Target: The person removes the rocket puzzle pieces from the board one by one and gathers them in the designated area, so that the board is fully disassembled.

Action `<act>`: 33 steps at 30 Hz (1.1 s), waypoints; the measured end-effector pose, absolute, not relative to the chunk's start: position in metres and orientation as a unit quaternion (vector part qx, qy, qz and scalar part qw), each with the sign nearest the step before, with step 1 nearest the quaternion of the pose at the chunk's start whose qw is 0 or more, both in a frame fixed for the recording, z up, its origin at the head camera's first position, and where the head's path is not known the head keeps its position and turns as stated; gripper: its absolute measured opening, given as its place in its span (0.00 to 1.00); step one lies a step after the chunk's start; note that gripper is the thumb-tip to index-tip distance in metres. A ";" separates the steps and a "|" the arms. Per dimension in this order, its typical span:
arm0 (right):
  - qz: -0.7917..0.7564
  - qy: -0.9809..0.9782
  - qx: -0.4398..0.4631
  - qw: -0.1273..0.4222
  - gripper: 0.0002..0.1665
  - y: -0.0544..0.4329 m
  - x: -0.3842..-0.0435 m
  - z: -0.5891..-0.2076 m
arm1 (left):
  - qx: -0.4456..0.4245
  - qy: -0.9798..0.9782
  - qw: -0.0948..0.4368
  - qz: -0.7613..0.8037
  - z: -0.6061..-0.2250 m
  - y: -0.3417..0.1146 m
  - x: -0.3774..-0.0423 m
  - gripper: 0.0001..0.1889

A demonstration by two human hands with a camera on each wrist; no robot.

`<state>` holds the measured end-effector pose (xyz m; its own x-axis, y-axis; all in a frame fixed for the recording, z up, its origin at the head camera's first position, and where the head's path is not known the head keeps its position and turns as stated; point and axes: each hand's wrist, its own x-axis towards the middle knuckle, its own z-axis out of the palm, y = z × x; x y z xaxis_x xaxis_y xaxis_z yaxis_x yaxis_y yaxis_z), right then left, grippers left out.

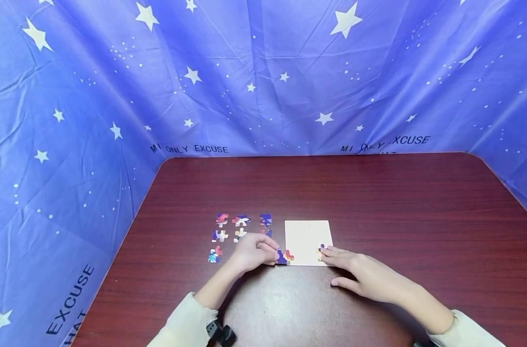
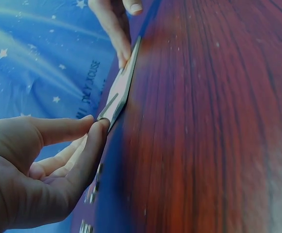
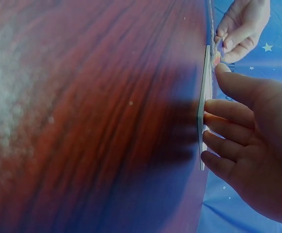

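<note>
My left hand [image 1: 255, 251] pinches a purple, red and yellow jigsaw piece [image 1: 283, 256] between thumb and fingertips, over the lower left corner of a cream square board [image 1: 308, 236]. In the left wrist view this piece [image 2: 108, 107] is seen edge-on, tilted. My right hand [image 1: 360, 272] lies with straight fingers at the board's lower right. Its fingertips touch another jigsaw piece [image 1: 321, 252] on the board there, mostly covered by them. In the right wrist view the fingers [image 3: 228, 136] rest along the board's edge.
Several loose jigsaw pieces lie left of the board, among them a dark blue one [image 1: 265, 220], a red one [image 1: 222, 220] and a light blue one [image 1: 215, 254]. The reddish-brown table [image 1: 376, 193] is bordered by a blue star-patterned curtain [image 1: 254, 72].
</note>
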<state>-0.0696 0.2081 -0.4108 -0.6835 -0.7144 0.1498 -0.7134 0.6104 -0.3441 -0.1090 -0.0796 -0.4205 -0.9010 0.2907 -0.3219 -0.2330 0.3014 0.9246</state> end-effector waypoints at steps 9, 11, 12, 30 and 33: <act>-0.192 0.898 -0.395 0.000 0.27 0.208 -0.070 -0.411 | 0.003 0.777 0.217 0.592 -0.418 -0.104 -0.103 0.10; -0.191 0.900 -0.391 0.000 0.27 0.209 -0.069 -0.411 | 0.010 0.783 0.218 0.582 -0.417 -0.110 -0.101 0.09; -0.191 0.901 -0.390 0.000 0.27 0.209 -0.069 -0.411 | 0.012 0.789 0.219 0.574 -0.417 -0.112 -0.101 0.08; -0.194 0.901 -0.389 -0.001 0.27 0.209 -0.069 -0.411 | -0.022 0.891 0.127 0.435 -0.407 -0.148 -0.092 0.05; -0.199 0.899 -0.390 0.002 0.27 0.209 -0.070 -0.411 | -0.032 0.895 0.119 0.428 -0.406 -0.150 -0.092 0.06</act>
<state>-0.0696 0.2088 -0.4111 -0.6951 -0.7026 0.1526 -0.7012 0.6156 -0.3596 -0.0915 -0.1500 -0.4060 -0.9698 0.0451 -0.2397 -0.1584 0.6310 0.7594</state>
